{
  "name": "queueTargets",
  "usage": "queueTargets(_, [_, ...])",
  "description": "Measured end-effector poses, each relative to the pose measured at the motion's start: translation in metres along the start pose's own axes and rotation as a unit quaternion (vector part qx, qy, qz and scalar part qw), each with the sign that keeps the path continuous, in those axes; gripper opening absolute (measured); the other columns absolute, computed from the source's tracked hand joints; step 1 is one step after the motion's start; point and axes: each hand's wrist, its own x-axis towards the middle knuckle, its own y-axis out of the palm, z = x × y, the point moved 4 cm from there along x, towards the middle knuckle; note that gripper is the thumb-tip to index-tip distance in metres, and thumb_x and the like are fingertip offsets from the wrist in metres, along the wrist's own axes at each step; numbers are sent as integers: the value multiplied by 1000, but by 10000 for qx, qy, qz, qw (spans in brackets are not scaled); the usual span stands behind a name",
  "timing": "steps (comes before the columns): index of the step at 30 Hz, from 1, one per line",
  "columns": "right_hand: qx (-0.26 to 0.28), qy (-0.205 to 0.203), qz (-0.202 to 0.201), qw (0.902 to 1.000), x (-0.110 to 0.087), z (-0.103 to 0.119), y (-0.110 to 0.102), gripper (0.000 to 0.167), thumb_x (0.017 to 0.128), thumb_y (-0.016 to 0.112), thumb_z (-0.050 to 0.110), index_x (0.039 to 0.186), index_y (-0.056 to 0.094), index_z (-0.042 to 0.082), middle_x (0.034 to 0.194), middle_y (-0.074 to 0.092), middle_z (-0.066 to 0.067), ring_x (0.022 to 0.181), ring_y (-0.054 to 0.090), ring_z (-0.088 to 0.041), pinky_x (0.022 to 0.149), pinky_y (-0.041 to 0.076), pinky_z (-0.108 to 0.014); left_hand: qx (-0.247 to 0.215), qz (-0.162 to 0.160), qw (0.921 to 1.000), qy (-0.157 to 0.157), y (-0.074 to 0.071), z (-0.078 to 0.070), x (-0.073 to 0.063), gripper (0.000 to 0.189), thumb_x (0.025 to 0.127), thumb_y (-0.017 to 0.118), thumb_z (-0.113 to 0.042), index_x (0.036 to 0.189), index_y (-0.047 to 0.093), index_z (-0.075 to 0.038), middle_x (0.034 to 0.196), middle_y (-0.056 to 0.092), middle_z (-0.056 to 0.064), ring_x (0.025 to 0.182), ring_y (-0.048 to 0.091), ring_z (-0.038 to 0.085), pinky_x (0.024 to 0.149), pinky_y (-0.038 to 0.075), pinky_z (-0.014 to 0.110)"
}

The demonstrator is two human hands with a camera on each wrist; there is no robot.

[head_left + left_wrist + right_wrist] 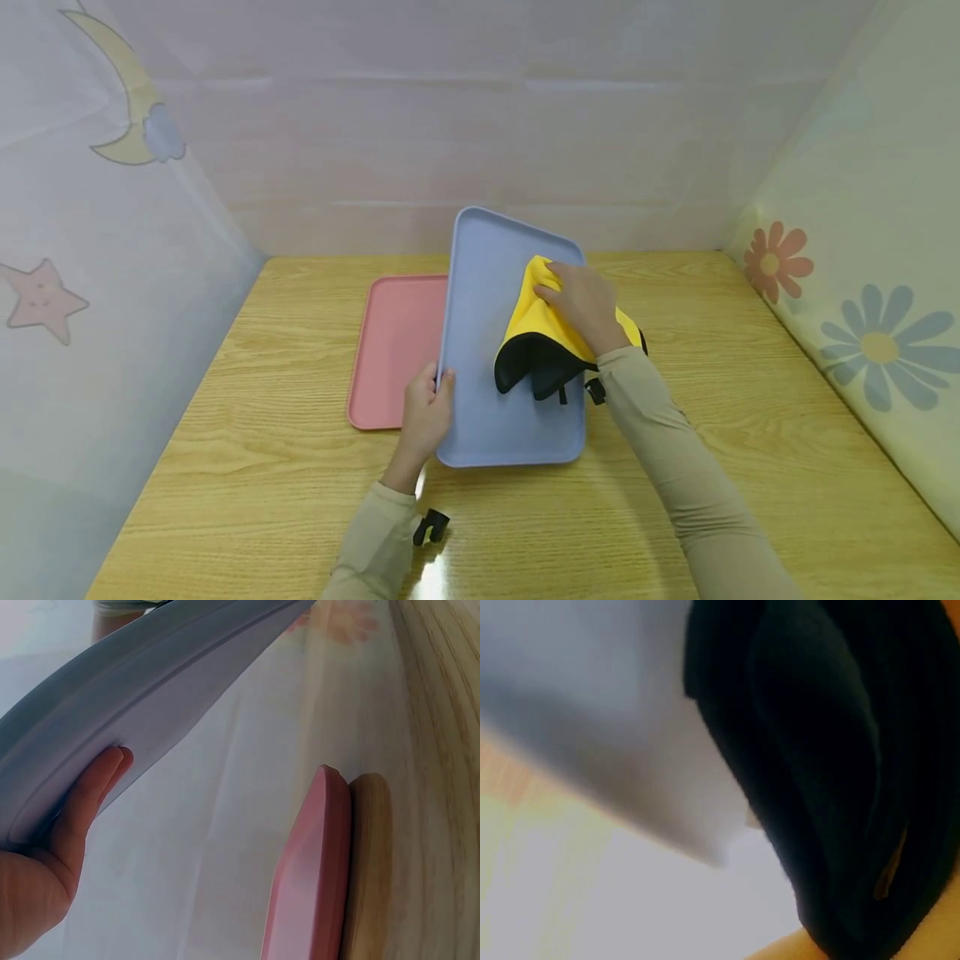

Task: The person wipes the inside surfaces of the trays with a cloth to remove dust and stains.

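My left hand [427, 412] grips the left edge of a light blue tray [480, 283], thumb on its front face. The left wrist view shows fingers [94, 780] of that hand against the tray's underside [172, 720]. The tray is tilted up steeply, its inner face towards me. In my right hand [585, 304] is a yellow cloth [536, 321] with a black edge and dark underside, bunched under the fingers and held over the tray's right half. The dark side of the cloth [810, 750] fills much of the right wrist view, beside the blurred tray [630, 757].
A pink tray [397, 358] lies on the wooden table [262, 467], partly hidden behind the blue tray. A pale curtain [480, 142] encloses the back and both sides. Small black clips hang at the left wrist [431, 527] and the right wrist [595, 390].
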Motion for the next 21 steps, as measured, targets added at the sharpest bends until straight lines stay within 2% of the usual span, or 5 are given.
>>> queueTargets(5, [-66,173,135,9997,2,-16,3,51,88,54,37,128,48,6,121,52,-16,91,55,-33,49,39,-32,22,-64,10000,37,-3,0,1,11,88,46,4,84,53,11,61,48,9,51,46,15,45,42,26])
queueTargets(10, [-62,485,279,9984,3,-32,7,51,88,54,37,128,47,6,123,50,-18,96,53,-35,57,42,-36,97,-76,9999,60,-6,-1,2,11,88,46,4,82,53,10,58,44,6,49,44,13,43,39,24])
queueTargets(13, [-44,568,318,9979,3,-37,8,51,87,54,37,129,47,8,125,49,-18,99,52,-34,56,42,-35,149,-75,9998,60,-6,-4,3,11,88,46,6,81,53,10,58,42,4,49,42,12,43,38,23])
queueTargets(19, [-60,458,193,9987,3,-38,9,52,87,55,38,128,49,7,121,51,-19,89,54,-33,48,37,-32,272,-62,9994,198,-9,-33,-1,11,87,44,10,79,51,14,57,39,3,50,38,10,44,35,22])
queueTargets(21, [-40,444,162,9989,3,-38,9,52,87,54,38,128,48,7,121,51,-20,87,54,-32,49,37,-31,301,-58,9994,187,-9,-37,-2,10,87,44,10,79,50,14,57,38,2,50,38,10,44,35,22])
